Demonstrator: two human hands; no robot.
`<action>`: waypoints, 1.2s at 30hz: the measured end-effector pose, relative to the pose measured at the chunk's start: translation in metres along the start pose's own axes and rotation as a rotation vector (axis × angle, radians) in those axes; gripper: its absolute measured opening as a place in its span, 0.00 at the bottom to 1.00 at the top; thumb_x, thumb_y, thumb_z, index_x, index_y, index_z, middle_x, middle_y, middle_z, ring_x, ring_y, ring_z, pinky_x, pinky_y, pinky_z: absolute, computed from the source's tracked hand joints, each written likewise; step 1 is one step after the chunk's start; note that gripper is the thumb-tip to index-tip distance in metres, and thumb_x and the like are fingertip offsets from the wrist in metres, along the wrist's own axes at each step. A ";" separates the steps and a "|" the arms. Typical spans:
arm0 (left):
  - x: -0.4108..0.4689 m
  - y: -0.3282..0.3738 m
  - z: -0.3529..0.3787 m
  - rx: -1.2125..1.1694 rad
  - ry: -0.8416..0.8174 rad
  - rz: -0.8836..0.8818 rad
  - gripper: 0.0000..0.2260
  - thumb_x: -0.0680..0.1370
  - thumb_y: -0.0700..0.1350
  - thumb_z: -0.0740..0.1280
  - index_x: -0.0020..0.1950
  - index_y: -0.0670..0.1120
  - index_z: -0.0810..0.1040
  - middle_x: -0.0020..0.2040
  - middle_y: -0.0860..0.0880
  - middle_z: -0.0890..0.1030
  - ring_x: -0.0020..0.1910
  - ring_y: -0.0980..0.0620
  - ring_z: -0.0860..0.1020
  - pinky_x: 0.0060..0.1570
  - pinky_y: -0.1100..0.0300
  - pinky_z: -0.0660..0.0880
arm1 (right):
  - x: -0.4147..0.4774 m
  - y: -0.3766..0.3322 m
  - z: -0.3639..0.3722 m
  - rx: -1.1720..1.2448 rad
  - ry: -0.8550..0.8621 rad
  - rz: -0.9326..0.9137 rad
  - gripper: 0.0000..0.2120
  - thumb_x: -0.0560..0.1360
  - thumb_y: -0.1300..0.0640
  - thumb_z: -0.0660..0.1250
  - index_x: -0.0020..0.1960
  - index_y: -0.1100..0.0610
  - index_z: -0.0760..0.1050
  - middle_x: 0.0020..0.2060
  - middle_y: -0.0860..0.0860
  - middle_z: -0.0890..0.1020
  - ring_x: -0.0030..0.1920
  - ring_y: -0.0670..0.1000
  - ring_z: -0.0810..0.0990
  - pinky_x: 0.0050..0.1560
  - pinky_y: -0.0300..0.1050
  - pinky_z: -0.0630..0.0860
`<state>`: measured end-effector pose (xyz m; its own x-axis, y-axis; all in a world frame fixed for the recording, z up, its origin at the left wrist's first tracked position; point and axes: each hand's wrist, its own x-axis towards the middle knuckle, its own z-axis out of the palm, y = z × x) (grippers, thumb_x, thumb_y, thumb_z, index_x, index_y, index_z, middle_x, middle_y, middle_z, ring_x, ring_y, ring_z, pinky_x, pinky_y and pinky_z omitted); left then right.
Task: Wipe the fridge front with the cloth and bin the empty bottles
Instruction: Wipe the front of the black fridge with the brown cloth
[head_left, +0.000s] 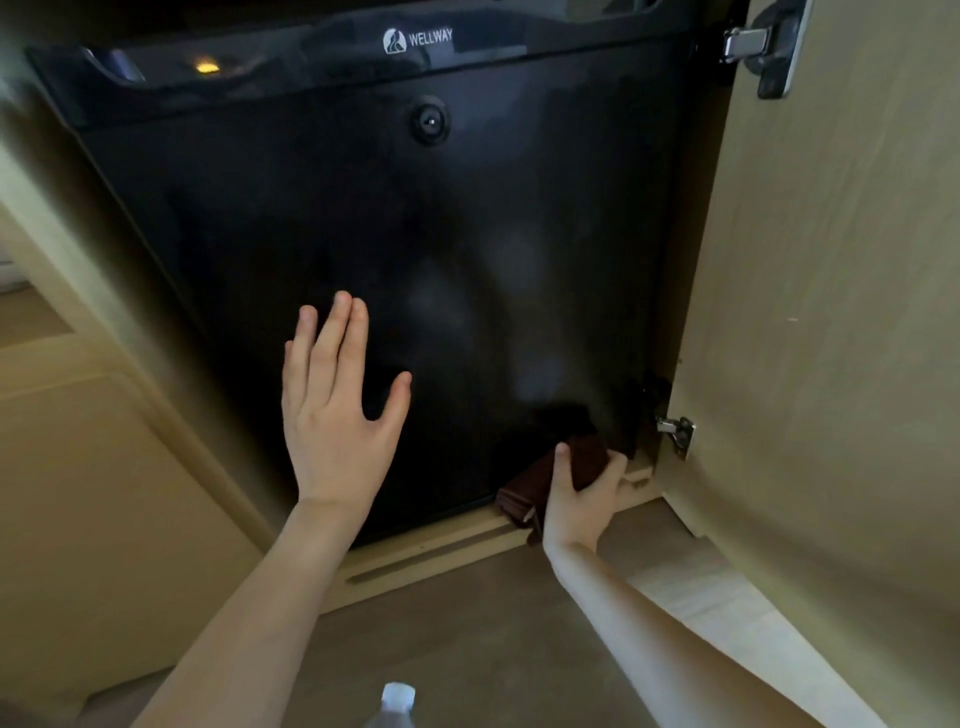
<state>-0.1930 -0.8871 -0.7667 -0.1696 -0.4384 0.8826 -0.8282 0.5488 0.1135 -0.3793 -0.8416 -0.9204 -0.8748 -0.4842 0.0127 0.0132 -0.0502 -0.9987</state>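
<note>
While the wiping is the step in hand, the left hand (337, 415) is at the lower left of the fridge (519, 208) front, with its fingers straight and a little spread; it seems to lie flat on the black door and it holds nothing. Below it, at the bottom edge of the view, the white cap of a clear bottle (397, 701) shows above the floor (467, 623). Whether it is empty I cannot tell, and no bin is in view, so I judge that part of the task is not yet done. In the middle of the door there are pale cloudy smears (431, 296), and higher up sits a round lock (430, 122). The brown cloth (584, 460) is at the lower right corner of the door, bunched, and the right hand (576, 509) grips it with the thumb on top; the two hands are well apart. To do this step well, I think the cloth should be opened flatter, so that more of it meets the door, and moved in long overlapping strokes from the corner across the smears and around the lock. The place under the left hand should be wiped last, because a palm can leave marks. Just to the right is a metal hinge (675, 434) of the open cabinet door (831, 312); the cloth could catch on it, so the strokes should turn before it.
</note>
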 end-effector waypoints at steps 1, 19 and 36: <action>-0.006 -0.005 -0.001 0.003 -0.014 0.002 0.31 0.79 0.50 0.66 0.79 0.49 0.57 0.79 0.53 0.58 0.79 0.51 0.52 0.77 0.53 0.49 | -0.009 0.000 0.006 -0.010 -0.006 -0.015 0.23 0.76 0.48 0.71 0.66 0.55 0.67 0.58 0.55 0.67 0.50 0.53 0.74 0.50 0.46 0.76; -0.043 -0.058 -0.010 -0.016 -0.110 0.083 0.30 0.79 0.47 0.68 0.79 0.50 0.58 0.77 0.54 0.62 0.79 0.52 0.55 0.76 0.54 0.56 | -0.135 0.006 0.083 -0.046 -0.154 -0.076 0.21 0.75 0.47 0.72 0.60 0.49 0.65 0.54 0.50 0.64 0.47 0.42 0.71 0.46 0.29 0.72; -0.009 -0.059 -0.046 -0.254 -0.091 0.134 0.25 0.78 0.42 0.69 0.75 0.42 0.68 0.74 0.49 0.68 0.76 0.50 0.62 0.74 0.47 0.62 | -0.163 -0.056 0.068 0.204 -0.359 -0.202 0.17 0.74 0.55 0.74 0.54 0.41 0.70 0.54 0.46 0.71 0.53 0.37 0.75 0.49 0.25 0.72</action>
<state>-0.1178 -0.8827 -0.7607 -0.3254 -0.4055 0.8542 -0.6368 0.7618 0.1191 -0.2045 -0.8190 -0.8627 -0.6473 -0.7171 0.2584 -0.0136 -0.3281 -0.9445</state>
